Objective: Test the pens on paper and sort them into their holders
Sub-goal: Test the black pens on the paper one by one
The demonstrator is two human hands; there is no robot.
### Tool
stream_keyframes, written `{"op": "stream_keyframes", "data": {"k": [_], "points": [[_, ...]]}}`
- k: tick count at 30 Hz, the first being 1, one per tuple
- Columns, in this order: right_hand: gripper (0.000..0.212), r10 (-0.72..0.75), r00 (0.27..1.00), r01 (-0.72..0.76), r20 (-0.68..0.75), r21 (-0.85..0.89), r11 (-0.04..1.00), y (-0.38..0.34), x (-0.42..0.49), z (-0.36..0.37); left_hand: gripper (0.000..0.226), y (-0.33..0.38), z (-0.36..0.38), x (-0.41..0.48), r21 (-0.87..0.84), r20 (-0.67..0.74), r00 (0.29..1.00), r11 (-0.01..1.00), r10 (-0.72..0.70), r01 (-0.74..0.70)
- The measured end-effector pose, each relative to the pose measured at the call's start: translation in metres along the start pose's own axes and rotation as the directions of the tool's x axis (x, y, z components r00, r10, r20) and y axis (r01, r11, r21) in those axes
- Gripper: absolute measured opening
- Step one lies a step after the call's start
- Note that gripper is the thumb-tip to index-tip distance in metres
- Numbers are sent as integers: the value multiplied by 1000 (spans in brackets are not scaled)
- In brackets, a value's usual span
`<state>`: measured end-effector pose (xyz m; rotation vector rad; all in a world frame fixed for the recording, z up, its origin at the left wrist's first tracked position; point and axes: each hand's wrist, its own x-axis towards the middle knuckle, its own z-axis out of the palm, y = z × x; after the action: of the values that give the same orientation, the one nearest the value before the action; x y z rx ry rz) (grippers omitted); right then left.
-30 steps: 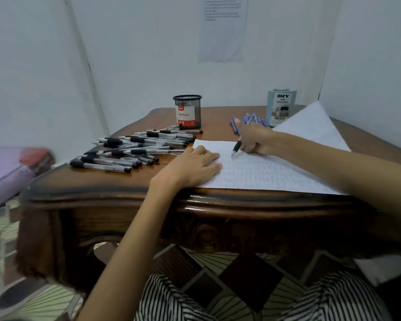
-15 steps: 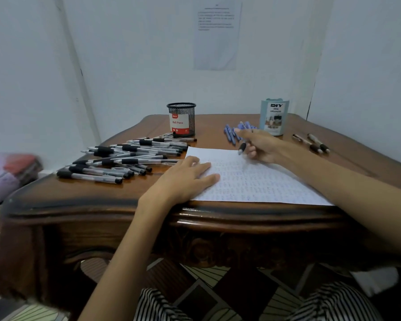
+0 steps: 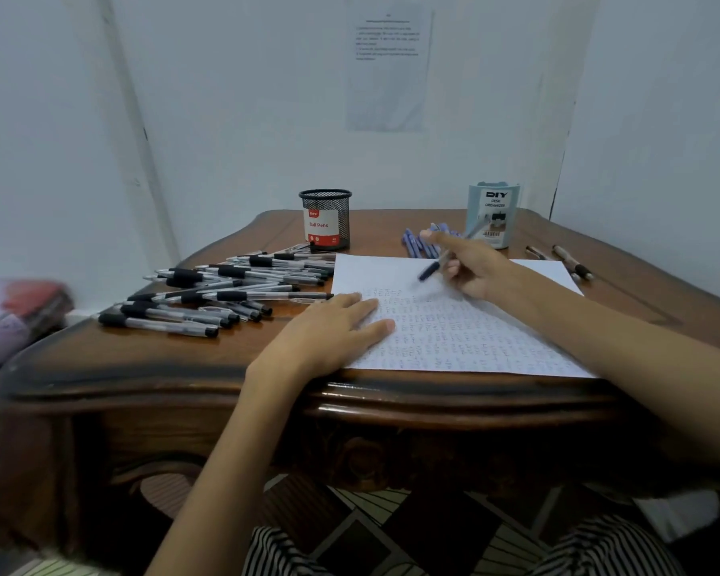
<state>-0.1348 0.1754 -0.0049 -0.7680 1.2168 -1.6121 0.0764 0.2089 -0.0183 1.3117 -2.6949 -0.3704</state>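
My right hand holds a dark-tipped pen lifted above the far part of the white sheet of paper, with the index finger stretched out. My left hand lies flat on the sheet's near left corner, fingers apart. The paper is covered in small scribbles. Many black-capped pens lie piled left of the sheet. A black mesh holder labelled "Ball Pens" stands behind the pile. A light blue desk organizer stands at the back right, with several blue pens lying in front of it.
Two more pens lie on the wooden table right of the paper. A printed sheet hangs on the white wall behind. A purple and red bundle sits low at the left, off the table.
My right hand lifted the pen off the paper and drew it up and back toward the blue organizer. The camera view shifted a little. My left hand stayed on the sheet.
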Motion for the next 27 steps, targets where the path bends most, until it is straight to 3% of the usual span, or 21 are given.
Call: {"op": "stream_keyframes", "data": {"k": [3,7,9,11,13,17,27], "points": [[16,1,999,-7,51,111,994,1,3,-1,59,-1,-1,1,0,18,1000,1000,-5,5],[42,70,935,-15,348,-158,987,0,6,1,58,-4,-1,1,-16,36,999,1000,27,-26],[51,144,900,-23,412,-285,958,1,8,3,58,-6,-1,1,-16,39,999,999,34,-33],[43,137,910,8,391,-348,938,3,10,7,58,-7,1,2,-13,30,999,999,37,-36],[35,40,944,104,329,-407,908,9,11,10,58,-8,3,3,-8,20,999,999,38,-38],[48,-155,933,321,324,-561,763,16,9,15,58,-10,4,6,11,21,999,999,39,-39],[41,-268,921,382,283,-526,760,22,15,11,57,-8,3,5,3,21,999,999,42,-42]]}}
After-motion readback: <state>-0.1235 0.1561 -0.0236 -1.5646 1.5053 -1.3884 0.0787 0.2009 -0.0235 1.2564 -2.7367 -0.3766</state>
